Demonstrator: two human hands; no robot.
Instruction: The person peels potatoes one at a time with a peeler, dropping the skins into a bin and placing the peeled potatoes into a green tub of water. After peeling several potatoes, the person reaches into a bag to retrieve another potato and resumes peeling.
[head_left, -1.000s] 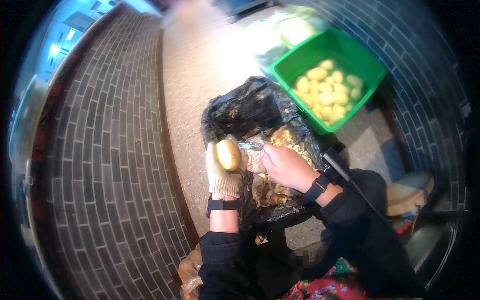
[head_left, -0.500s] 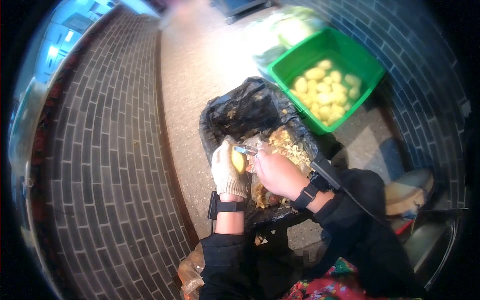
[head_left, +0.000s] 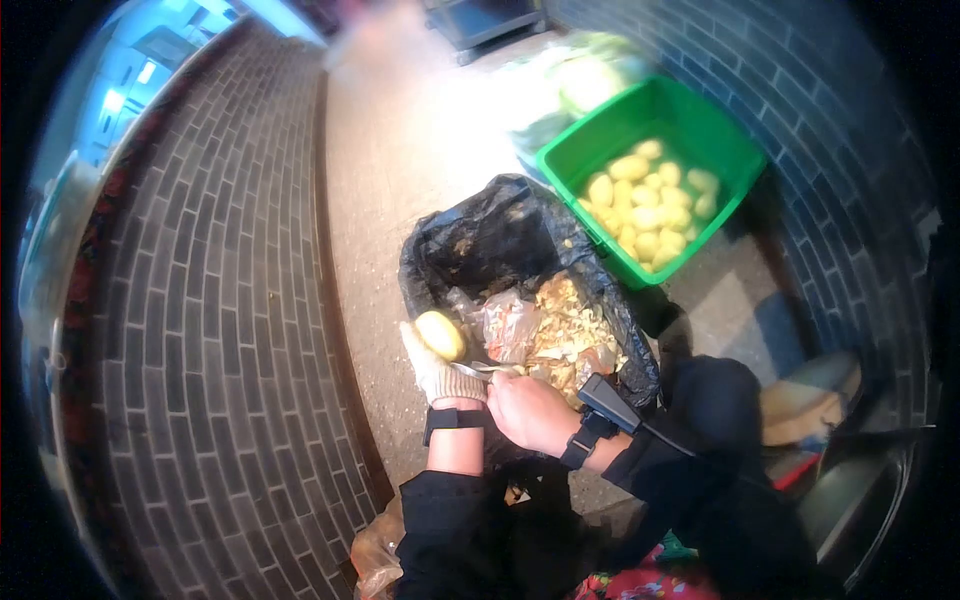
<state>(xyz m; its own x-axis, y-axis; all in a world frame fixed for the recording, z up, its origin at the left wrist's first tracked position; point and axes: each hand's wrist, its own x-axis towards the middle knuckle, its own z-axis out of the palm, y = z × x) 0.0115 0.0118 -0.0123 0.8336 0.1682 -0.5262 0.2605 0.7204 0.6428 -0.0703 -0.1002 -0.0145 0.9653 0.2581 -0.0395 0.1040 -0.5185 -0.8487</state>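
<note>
My left hand [head_left: 428,372], in a pale knitted glove, is closed around a peeled yellow potato [head_left: 440,336] over the near left rim of a bin. Bare and closed, my right hand [head_left: 530,410] grips a metal peeler [head_left: 480,370], whose head lies by the glove's palm, just below the potato. Beneath both hands stands the bin, lined with a black plastic bag [head_left: 435,250]. Potato peelings [head_left: 575,335] and a crumpled clear plastic bag [head_left: 508,325] lie inside it. The fingertips of my right hand are partly hidden.
Past the bin, to the right, a green tub [head_left: 700,110] holds several peeled potatoes [head_left: 645,205]. A bag of pale green vegetables [head_left: 585,80] sits behind it. Brick walls [head_left: 225,250] rise on both sides. An orange-tinted plastic bag [head_left: 378,555] lies at lower left.
The potato has turned and now shows its rounded side higher in my left hand. My right hand and the peeler have drawn down toward me, away from the potato's surface.
</note>
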